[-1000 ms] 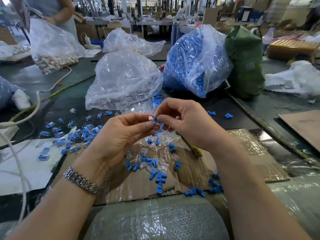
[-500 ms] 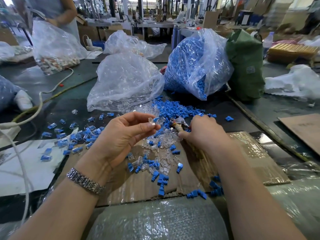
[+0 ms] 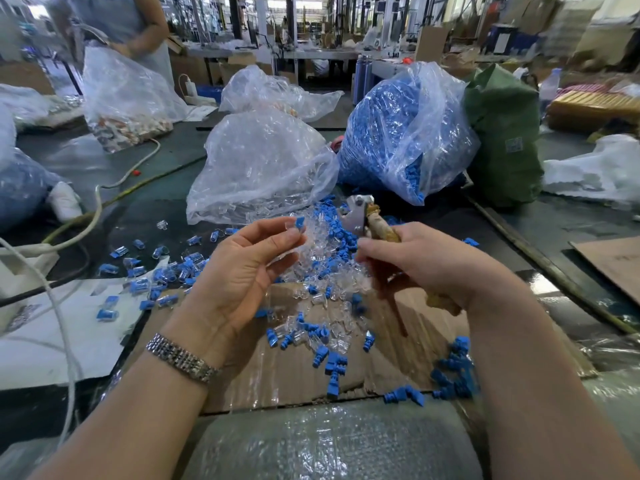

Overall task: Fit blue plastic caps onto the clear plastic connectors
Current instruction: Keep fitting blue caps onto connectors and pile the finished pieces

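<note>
My left hand pinches a clear connector with a blue cap between thumb and fingertips, raised above the pile. My right hand grips the taped handles of a pair of pliers, its metal jaws pointing up and left, close to the held connector. Below both hands lies a mixed pile of loose clear connectors and blue caps on a sheet of cardboard. Several capped connectors lie scattered to the left.
A clear bag of connectors and a bag of blue caps stand behind the pile, beside a green sack. White cables cross the left side. Bubble wrap covers the near edge. Another person stands at the far left.
My right hand let go of the connector, reached down to the pile, took up the pliers and lifted them. My left hand kept the capped connector raised.
</note>
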`<state>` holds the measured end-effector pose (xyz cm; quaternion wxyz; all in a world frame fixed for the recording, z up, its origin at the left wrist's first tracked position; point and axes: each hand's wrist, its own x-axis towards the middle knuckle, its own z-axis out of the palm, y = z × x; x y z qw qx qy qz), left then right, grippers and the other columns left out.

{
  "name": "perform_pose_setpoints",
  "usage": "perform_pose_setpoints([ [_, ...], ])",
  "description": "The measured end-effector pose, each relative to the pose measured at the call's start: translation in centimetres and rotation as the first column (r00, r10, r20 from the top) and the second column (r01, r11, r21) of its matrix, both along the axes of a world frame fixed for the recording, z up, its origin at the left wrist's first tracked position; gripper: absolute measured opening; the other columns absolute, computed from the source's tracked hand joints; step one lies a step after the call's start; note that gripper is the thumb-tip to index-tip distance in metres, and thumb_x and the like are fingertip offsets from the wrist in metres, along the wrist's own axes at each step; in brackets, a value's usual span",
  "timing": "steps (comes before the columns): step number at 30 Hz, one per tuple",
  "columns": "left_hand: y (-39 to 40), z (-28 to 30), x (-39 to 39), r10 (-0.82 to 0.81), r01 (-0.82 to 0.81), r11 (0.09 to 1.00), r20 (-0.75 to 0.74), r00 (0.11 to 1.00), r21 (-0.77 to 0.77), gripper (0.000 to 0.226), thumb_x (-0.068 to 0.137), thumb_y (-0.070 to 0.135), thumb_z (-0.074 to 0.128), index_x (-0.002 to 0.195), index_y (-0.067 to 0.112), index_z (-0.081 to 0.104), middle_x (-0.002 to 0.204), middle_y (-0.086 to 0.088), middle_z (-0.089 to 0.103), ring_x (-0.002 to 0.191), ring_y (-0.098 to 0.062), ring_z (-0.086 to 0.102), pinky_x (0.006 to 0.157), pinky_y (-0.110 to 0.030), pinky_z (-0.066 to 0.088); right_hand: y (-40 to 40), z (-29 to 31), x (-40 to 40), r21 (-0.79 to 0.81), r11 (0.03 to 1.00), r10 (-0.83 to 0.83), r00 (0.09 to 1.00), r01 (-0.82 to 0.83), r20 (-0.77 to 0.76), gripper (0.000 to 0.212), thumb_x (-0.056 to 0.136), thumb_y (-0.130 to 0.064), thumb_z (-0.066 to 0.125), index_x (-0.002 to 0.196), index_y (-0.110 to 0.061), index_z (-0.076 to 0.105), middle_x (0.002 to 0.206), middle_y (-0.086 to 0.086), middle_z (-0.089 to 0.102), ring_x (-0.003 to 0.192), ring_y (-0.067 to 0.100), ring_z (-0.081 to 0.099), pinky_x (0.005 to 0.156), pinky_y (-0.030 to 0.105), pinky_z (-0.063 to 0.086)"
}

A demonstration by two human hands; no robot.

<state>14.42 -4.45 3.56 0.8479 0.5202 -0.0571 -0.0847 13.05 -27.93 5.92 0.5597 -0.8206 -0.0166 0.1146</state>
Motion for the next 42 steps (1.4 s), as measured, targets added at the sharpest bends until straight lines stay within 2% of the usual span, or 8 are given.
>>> perform_pose_setpoints([
  [4, 0.1, 0.0, 0.2, 0.026, -0.026, 1.000, -0.004, 1.000, -0.006, 0.017, 0.070, 0.010, 0.076, 0.081, 0.022, 0.082, 0.097, -0.001, 0.077, 0.094, -0.012, 0.073, 0.080, -0.025, 0.058, 1.3, -0.1, -0.5, -0.010, 0.980, 0.197, 0.978, -0.198, -0.071, 0.026, 0.103, -0.021, 0.058, 0.108, 0.002, 0.068, 0.089, 0.012, 0.077, 0.083, 0.025, 0.076, 0.082, 0.039, 0.062],
  [9, -0.3, 0.0, 0.1, 0.027, -0.032, 0.996, 0.064, 0.998, 0.089, 0.015, 0.068, 0.015, 0.077, 0.079, 0.024, 0.082, 0.091, 0.004, 0.076, 0.089, -0.008, 0.070, 0.081, -0.026, 0.054, 2.1, 0.2, -1.1, -0.085, 0.956, 0.278, 0.960, -0.279, -0.028, 0.033, 0.103, -0.024, 0.056, 0.114, 0.006, 0.063, 0.091, 0.008, 0.077, 0.085, 0.020, 0.076, 0.079, 0.034, 0.059],
  [23, -0.5, -0.8, 0.1, 0.104, -0.182, 0.933, 0.252, 0.962, 0.309, 0.023, 0.067, 0.033, 0.082, 0.090, 0.028, 0.081, 0.101, -0.004, 0.078, 0.096, -0.017, 0.069, 0.087, -0.032, 0.053, 3.1, 0.3, -1.7, -0.211, 0.952, 0.235, 0.971, -0.222, 0.035, 0.042, 0.103, -0.043, 0.052, 0.088, -0.006, 0.062, 0.063, 0.001, 0.065, 0.056, 0.019, 0.067, 0.059, 0.030, 0.056],
  [30, 0.1, -0.8, 0.5, 0.167, -0.285, 0.895, 0.335, 0.927, 0.342, 0.014, 0.077, 0.021, 0.080, 0.089, 0.028, 0.079, 0.092, 0.003, 0.077, 0.086, -0.008, 0.070, 0.077, -0.018, 0.055, 1.8, 0.8, -1.5, -0.253, 0.953, 0.187, 0.980, -0.165, 0.067, 0.047, 0.092, -0.062, 0.059, 0.094, -0.017, 0.069, 0.079, 0.001, 0.074, 0.069, 0.017, 0.072, 0.069, 0.033, 0.060],
  [32, 0.8, -1.0, 0.8, 0.212, -0.386, 0.800, 0.386, 0.898, 0.459, 0.017, 0.084, 0.015, 0.079, 0.092, 0.029, 0.075, 0.090, 0.006, 0.075, 0.084, -0.005, 0.069, 0.074, -0.017, 0.055, 0.6, 0.5, -0.8, -0.338, 0.941, 0.059, 0.988, -0.008, 0.143, 0.041, 0.087, -0.060, 0.066, 0.086, -0.019, 0.068, 0.073, -0.002, 0.070, 0.064, 0.015, 0.066, 0.066, 0.034, 0.054],
  [34, 1.4, -1.3, 0.9, 0.247, -0.478, 0.618, 0.423, 0.872, 0.624, 0.018, 0.088, 0.011, 0.075, 0.095, 0.028, 0.072, 0.089, 0.006, 0.072, 0.082, -0.007, 0.068, 0.068, -0.017, 0.055, -0.4, -0.1, 0.2, -0.463, 0.871, -0.072, 0.975, 0.165, 0.212, 0.031, 0.087, -0.045, 0.067, 0.082, -0.015, 0.063, 0.067, -0.001, 0.061, 0.060, 0.017, 0.055, 0.058, 0.032, 0.042],
  [39, 2.1, -1.2, 0.9, 0.234, -0.529, 0.103, 0.497, 0.836, 0.842, 0.015, 0.084, 0.013, 0.069, 0.089, 0.026, 0.071, 0.104, -0.006, 0.060, 0.100, -0.030, 0.060, 0.090, -0.050, 0.052, -0.4, -1.9, 1.4, -0.654, 0.703, -0.214, 0.960, 0.280, 0.181, 0.021, 0.083, -0.023, 0.065, 0.074, -0.007, 0.056, 0.074, 0.014, 0.060, 0.069, 0.030, 0.058, 0.057, 0.033, 0.038],
  [42, 1.5, -0.9, 0.5, 0.140, -0.537, 0.092, 0.523, 0.840, 0.838, 0.015, 0.086, 0.012, 0.068, 0.089, 0.027, 0.068, 0.100, -0.003, 0.055, 0.101, -0.028, 0.058, 0.093, -0.050, 0.049, -0.1, -2.3, 1.4, -0.707, 0.662, -0.198, 0.968, 0.248, 0.154, 0.028, 0.085, -0.031, 0.071, 0.093, -0.009, 0.056, 0.090, 0.010, 0.061, 0.085, 0.030, 0.060, 0.069, 0.037, 0.049],
])
